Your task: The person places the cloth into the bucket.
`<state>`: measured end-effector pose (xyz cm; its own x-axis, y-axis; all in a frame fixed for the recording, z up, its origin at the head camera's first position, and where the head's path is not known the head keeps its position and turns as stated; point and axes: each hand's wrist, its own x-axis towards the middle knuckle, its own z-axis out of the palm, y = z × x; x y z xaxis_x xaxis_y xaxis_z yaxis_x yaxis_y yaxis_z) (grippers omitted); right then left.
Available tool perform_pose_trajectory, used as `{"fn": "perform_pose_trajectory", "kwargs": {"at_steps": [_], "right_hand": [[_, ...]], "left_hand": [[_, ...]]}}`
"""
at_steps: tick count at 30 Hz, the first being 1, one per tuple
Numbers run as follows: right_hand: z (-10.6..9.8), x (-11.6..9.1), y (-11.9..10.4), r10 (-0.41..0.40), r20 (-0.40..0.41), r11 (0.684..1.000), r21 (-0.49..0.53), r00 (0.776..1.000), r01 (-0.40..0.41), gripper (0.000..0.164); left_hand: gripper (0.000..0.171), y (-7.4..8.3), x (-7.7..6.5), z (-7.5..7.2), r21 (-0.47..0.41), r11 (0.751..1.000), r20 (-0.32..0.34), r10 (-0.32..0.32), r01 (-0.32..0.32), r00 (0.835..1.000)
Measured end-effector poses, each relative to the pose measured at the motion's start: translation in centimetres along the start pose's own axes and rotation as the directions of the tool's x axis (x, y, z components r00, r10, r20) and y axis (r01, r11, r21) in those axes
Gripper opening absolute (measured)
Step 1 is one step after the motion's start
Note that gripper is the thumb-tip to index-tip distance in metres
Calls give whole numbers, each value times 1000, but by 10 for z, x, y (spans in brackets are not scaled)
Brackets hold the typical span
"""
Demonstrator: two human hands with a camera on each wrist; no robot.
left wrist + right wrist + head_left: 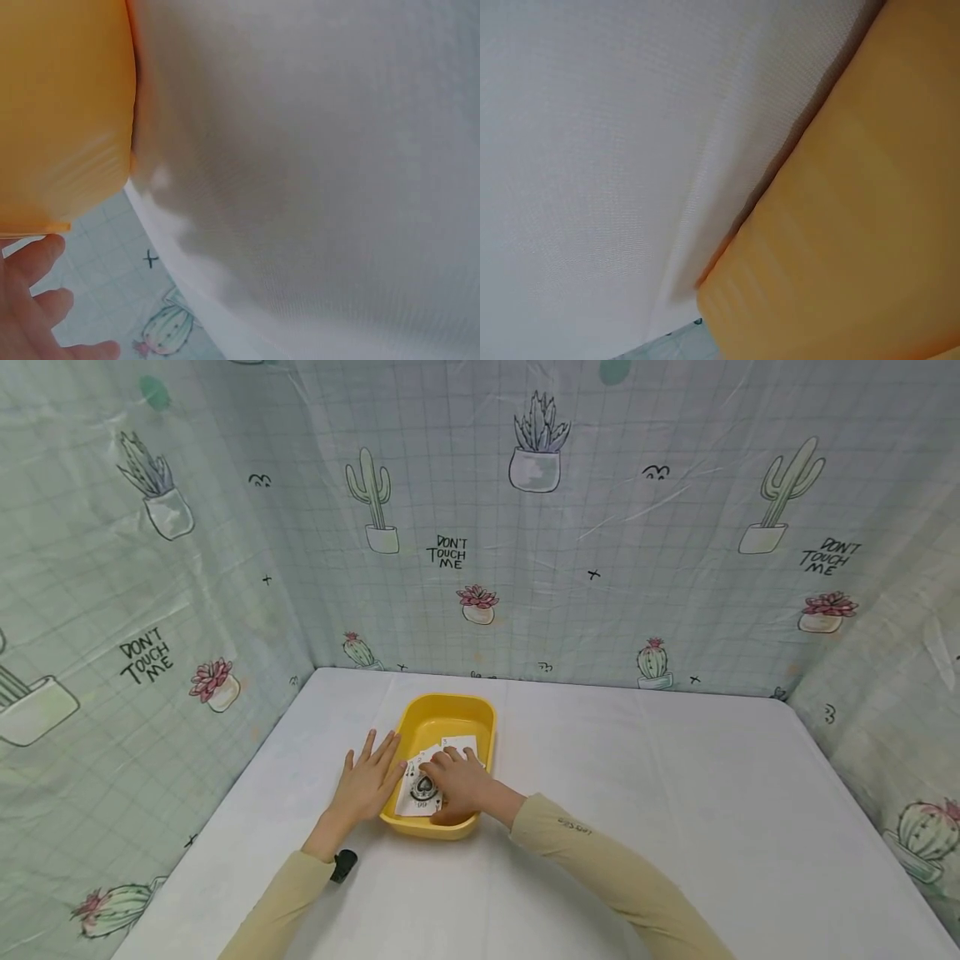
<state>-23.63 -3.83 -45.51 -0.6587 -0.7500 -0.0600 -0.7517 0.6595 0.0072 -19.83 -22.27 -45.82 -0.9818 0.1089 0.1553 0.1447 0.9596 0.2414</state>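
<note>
A yellow plastic tray (491,727) stands on the white table, holding several playing cards (423,787) that overlap, face up, in its near half. One large ace of spades pattern shows on the front card. My left hand (363,787) lies along the tray's left side, fingers spread, fingertips at the rim. In the left wrist view its fingers (52,304) show beside the tray's edge. Reaching over the right side, my right hand (459,785) has its bent fingers on the cards; I cannot tell whether it pinches one. The right wrist view shows only the tray's outer wall (840,247).
A white cloth covers the table (637,802). Behind it and at both sides hangs a curtain (562,543) printed with cacti. A small black object (343,865) is at the left wrist.
</note>
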Motion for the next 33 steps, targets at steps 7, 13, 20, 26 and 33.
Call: {"fn": "perform_pose_trajectory", "kwargs": {"at_steps": [7,13,20,26,33], "right_hand": [[-6,-3,2,9,-46,1000,-12,999,-9,78],[-9,-6,7,51,-25,999,18,998,-50,81],[-11,-8,16,78,-29,997,7,997,-78,83],[-19,-15,21,98,-72,995,28,993,-97,83],[-29,-25,31,112,-101,992,75,989,-105,81]], "left_hand": [[52,1,0,0,11,1000,-5,1,-1,1000],[52,2,-1,-2,6,1000,-6,6,-6,1000],[52,2,-2,-2,11,1000,-7,12,-12,1000],[54,2,-2,-1,17,1000,11,-2,1,1000],[56,2,0,0,21,1000,21,7,-7,1000]]}}
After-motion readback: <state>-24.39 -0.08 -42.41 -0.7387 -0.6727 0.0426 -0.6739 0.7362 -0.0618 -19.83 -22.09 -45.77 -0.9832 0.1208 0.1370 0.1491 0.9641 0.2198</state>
